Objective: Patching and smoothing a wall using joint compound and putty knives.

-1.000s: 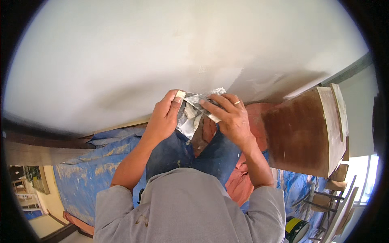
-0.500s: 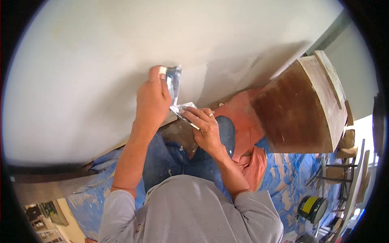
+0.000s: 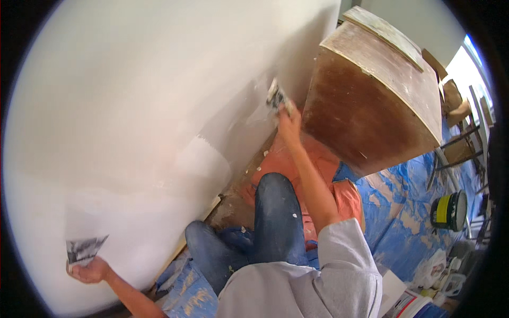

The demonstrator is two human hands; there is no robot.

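At the far left, my left hand [image 3: 91, 270] is closed around a putty knife [image 3: 86, 249] with a wide blade smeared white, held close to the white wall [image 3: 122, 132]. My right arm stretches forward. Its hand [image 3: 289, 124] grips a second putty knife [image 3: 276, 96], whose smeared blade is at the wall just left of the brown wooden cabinet [image 3: 366, 106]; whether it touches the wall I cannot tell. A damp-looking grey patch [image 3: 238, 124] of filler spreads over the wall between the two hands.
Orange sheeting [image 3: 275, 159] and a stained blue tarp [image 3: 389, 212] cover the floor around my knees. The cabinet stands close by my right hand. To the right are a dark bucket with a yellow label [image 3: 448, 211], leaning boards [image 3: 480, 122], and white containers [image 3: 453, 284] lower down.
My hands, close together before, have moved apart: the left down and far left, the right forward to the wall by the cabinet. Each still holds its putty knife. The view has shifted rightward.
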